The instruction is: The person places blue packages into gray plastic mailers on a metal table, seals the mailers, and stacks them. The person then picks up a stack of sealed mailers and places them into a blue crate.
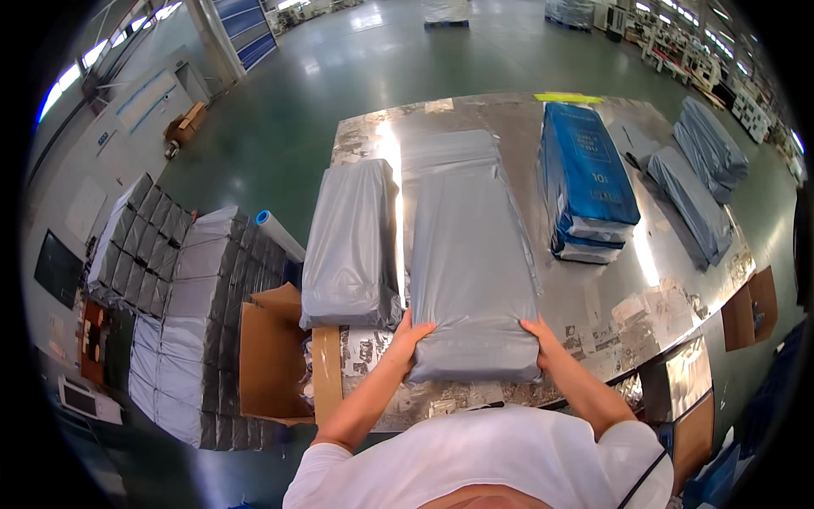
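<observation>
A long grey plastic mailing bag (475, 246), filled to a blocky shape, lies on the metal-topped table (585, 305) in front of me. My left hand (410, 336) grips its left side near the close end, thumb on top. On the opposite side my right hand (540, 337) holds it the same way. The fingers of both hands are partly hidden down the bag's sides. Beyond its far end the grey plastic lies flatter. Left of it rests another filled grey bag (352, 242), apart from my left hand.
Blue printed packs (589, 170) are stacked on the table's right half. Farther right lie more grey bags (691, 199) and a dark slim tool (632, 159). An open cardboard box (273, 360) adjoins the table's left edge, beside piled grey packages (191, 331).
</observation>
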The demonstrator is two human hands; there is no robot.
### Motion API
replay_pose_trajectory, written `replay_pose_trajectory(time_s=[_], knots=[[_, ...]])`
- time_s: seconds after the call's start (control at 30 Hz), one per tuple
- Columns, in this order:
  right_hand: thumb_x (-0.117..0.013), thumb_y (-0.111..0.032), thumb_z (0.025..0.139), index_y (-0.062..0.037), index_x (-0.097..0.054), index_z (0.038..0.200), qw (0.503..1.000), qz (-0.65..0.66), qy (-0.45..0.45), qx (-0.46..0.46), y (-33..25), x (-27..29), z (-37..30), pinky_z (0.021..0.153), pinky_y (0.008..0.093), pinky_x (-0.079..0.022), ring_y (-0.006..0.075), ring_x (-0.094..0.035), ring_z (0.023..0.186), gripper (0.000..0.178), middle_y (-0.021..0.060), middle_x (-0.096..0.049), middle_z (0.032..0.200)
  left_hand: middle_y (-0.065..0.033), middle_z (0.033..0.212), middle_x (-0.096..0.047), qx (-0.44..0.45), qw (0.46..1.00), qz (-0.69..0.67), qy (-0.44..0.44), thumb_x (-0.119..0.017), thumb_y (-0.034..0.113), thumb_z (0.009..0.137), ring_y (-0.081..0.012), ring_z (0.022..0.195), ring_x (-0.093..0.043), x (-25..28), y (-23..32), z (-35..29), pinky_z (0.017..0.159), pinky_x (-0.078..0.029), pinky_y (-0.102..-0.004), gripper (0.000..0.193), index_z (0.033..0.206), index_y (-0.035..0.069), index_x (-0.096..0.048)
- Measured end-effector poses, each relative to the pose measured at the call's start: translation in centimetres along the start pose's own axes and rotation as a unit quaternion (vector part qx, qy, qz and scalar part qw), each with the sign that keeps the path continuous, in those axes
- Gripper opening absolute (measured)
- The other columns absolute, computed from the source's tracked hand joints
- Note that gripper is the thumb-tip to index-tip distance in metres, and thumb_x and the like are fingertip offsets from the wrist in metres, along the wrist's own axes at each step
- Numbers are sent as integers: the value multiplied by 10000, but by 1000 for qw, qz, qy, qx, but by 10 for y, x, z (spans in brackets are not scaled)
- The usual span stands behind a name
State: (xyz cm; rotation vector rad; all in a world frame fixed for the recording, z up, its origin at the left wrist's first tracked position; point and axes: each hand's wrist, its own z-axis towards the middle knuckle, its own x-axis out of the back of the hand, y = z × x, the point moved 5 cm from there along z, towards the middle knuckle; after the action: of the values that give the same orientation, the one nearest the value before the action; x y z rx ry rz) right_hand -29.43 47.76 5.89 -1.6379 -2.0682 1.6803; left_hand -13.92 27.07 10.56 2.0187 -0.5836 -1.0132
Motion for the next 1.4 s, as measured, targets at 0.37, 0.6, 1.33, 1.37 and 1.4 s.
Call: replay_pose_trajectory(time_s=[0.37,0.6,1.33,1.37,1.4], knots=[[-597,-118,784,-85,-129,1381,983,-14,-165,78,-4,-227,72,911,373,-397,253,-436,1122,760,177,-371,1281,-154,1175,-487,-204,978,8,54,-537,161,729,-268,1002,-531,137,162,-29,852,-452,-360,651,1326,63,-297],[-597,-223,803,-56,-122,1394,970,-137,-148,134,75,-282,179,977,324,-308,233,-369,1194,776,157,-341,1336,-121,1063,-572,-100,984,53,134,-573,297,728,-245,979,-542,275,166,36,848,-440,-364,511,1147,10,-516],[-668,-318,642,-63,-552,892,320,-792,520,-28,-142,290,-210,691,380,-433,249,-539,855,375,118,-564,882,-188,1090,-483,-443,651,586,-192,-555,0,699,-365,989,-451,-36,-95,-58,825,-361,-467,225,922,15,-581],[-678,-401,631,-71,-581,945,239,-807,528,-114,-159,317,-237,742,355,-383,231,-495,917,466,87,-557,910,-182,1084,-487,-427,659,575,-230,-558,-3,695,-362,986,-453,-54,-100,-52,819,-365,-463,215,907,18,-587],[-661,-444,626,-81,-615,916,235,-798,533,-155,-176,330,-256,759,350,-343,222,-463,929,467,79,-548,942,-177,1079,-490,-422,658,576,-240,-556,-6,696,-360,983,-455,-64,-103,-45,818,-369,-455,209,902,14,-589]])
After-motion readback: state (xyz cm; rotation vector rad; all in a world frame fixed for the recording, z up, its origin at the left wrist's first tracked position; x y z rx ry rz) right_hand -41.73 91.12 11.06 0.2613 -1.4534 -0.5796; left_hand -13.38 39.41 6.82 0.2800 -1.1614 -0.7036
